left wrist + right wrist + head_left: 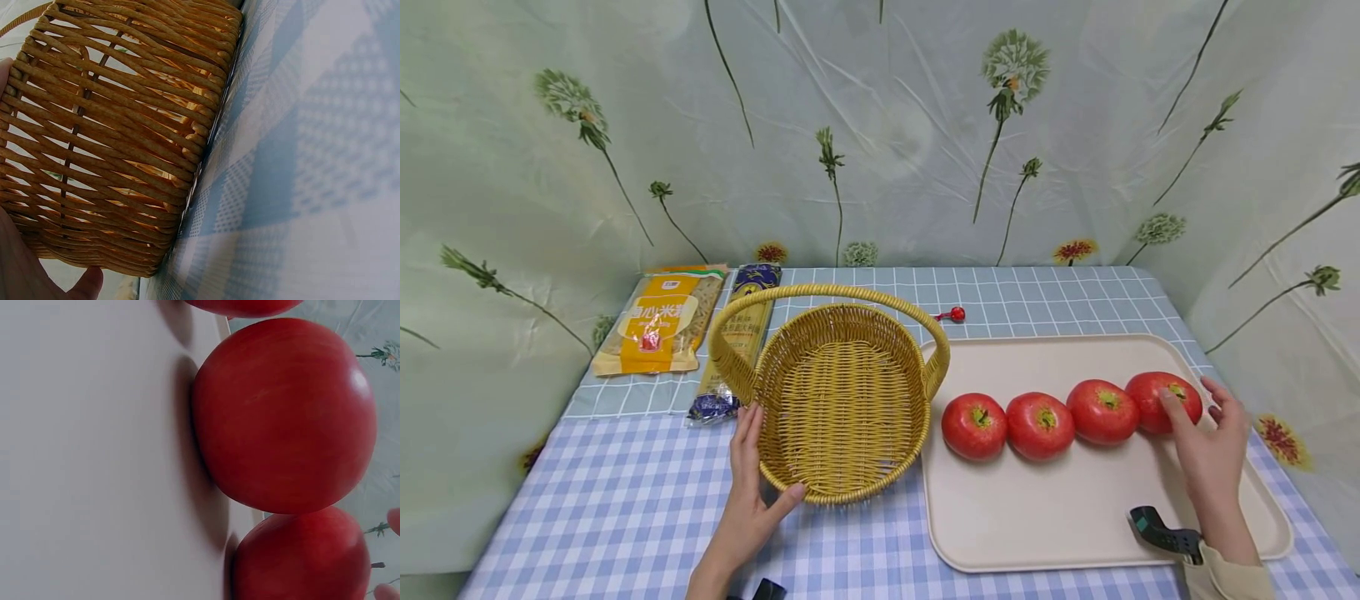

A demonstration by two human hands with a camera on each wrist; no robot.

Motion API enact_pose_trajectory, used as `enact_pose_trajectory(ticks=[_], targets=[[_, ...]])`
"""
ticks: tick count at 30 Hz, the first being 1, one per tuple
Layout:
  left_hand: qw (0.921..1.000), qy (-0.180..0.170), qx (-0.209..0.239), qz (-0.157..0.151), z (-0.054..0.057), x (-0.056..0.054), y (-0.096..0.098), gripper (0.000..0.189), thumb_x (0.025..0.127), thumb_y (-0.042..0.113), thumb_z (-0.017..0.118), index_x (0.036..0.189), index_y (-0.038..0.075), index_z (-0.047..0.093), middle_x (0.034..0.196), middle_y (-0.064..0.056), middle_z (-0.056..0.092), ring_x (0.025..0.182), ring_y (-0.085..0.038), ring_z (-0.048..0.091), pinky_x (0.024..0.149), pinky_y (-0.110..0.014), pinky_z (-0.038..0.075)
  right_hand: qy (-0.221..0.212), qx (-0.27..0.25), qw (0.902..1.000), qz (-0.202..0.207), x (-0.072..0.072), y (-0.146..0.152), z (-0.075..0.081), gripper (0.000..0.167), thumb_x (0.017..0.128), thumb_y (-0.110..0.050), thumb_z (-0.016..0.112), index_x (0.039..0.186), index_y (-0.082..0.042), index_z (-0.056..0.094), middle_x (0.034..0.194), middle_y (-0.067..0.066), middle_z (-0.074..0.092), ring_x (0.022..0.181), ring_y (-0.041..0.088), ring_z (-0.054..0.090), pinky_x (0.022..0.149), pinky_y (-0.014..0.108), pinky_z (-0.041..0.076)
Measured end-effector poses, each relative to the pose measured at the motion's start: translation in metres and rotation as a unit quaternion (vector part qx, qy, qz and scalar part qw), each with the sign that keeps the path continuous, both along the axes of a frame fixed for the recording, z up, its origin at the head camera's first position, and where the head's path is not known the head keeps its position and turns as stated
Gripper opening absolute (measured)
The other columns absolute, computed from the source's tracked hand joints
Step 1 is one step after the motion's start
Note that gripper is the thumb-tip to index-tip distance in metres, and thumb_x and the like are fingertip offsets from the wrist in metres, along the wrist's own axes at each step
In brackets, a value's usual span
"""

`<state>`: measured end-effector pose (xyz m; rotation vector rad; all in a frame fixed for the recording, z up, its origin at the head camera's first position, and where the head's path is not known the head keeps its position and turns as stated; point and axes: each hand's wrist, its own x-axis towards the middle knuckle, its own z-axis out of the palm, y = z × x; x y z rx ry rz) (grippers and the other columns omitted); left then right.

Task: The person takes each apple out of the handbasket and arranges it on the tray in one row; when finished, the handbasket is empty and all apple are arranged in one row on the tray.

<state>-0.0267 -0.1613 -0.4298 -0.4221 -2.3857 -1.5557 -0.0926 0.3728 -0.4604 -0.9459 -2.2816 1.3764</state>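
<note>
In the head view, a yellow-brown wicker basket point(842, 417) with a tall arched handle stands left of the tray. My left hand point(748, 492) rests against its near left side, fingers spread along the wall and thumb at the front rim. The basket's woven side point(119, 131) fills much of the left wrist view. On a beige tray point(1037, 521) several red apples point(973, 427) stand in a row. Around the rightmost apple point(1153, 398) hovers my right hand point(1213, 446), thumb over its top and fingers by its right side. Fingertips point(392, 520) show beside the apples in the right wrist view.
Behind the basket at left lie a yellow-labelled food bag point(658, 321) and a long spaghetti packet point(737, 342). A small red ball-like item point(955, 314) lies behind the tray. Checked cloth point(602, 500) covers the table, and a flowered curtain point(895, 167) hangs behind.
</note>
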Motion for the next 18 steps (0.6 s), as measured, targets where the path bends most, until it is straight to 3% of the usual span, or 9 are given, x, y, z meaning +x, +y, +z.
enact_pose_trajectory(ticks=[2,6,10,13,18], targets=[[1.0000,0.004,0.001,-0.001,0.000,0.000,0.000,0.096,0.074,0.002,0.068,0.150,-0.002,0.010,0.153,-0.022,-0.001,0.141,-0.022,-0.015,0.094,-0.076,-0.001,0.024,0.011,0.9996,-0.008,-0.001,0.008,-0.010,0.063,0.088,-0.042,0.064,0.144,-0.036,0.036,0.151,-0.001,0.024,0.137,0.021,0.019,0.107,0.046,0.022],[0.9999,0.010,0.003,-0.003,-0.004,-0.001,-0.002,0.096,0.073,0.002,0.069,0.150,-0.003,0.011,0.153,-0.023,0.000,0.141,-0.027,-0.015,0.094,-0.076,-0.002,0.062,0.038,0.9973,-0.008,0.003,0.010,-0.012,0.059,0.088,-0.038,0.065,0.141,-0.035,0.041,0.147,-0.002,0.029,0.136,0.018,0.021,0.108,0.045,0.018],[0.9999,0.016,-0.002,-0.002,-0.020,-0.005,-0.009,0.099,0.072,0.005,0.072,0.150,0.000,0.011,0.154,-0.018,0.000,0.140,-0.033,-0.015,0.095,-0.076,-0.002,0.074,0.053,0.9958,0.001,0.010,-0.010,0.008,0.056,0.090,-0.038,0.063,0.141,-0.036,0.040,0.146,-0.004,0.029,0.137,0.014,0.020,0.109,0.045,0.017],[0.9999,0.014,-0.010,0.002,-0.032,-0.007,-0.015,0.101,0.072,0.007,0.075,0.152,0.005,0.012,0.156,-0.012,-0.001,0.140,-0.036,-0.014,0.096,-0.075,-0.001,0.103,0.064,0.9925,0.016,0.016,-0.034,0.031,0.055,0.090,-0.032,0.063,0.141,-0.030,0.043,0.145,-0.001,0.033,0.136,0.014,0.022,0.109,0.047,0.016],[0.9997,0.002,-0.024,0.007,-0.038,-0.007,-0.019,0.102,0.073,0.008,0.075,0.153,0.010,0.011,0.157,-0.006,-0.002,0.139,-0.040,-0.013,0.098,-0.073,0.001,0.158,0.098,0.9807,0.061,0.023,-0.069,0.058,0.051,0.088,-0.019,0.066,0.137,-0.019,0.050,0.139,0.003,0.040,0.130,0.014,0.030,0.108,0.038,0.023]])
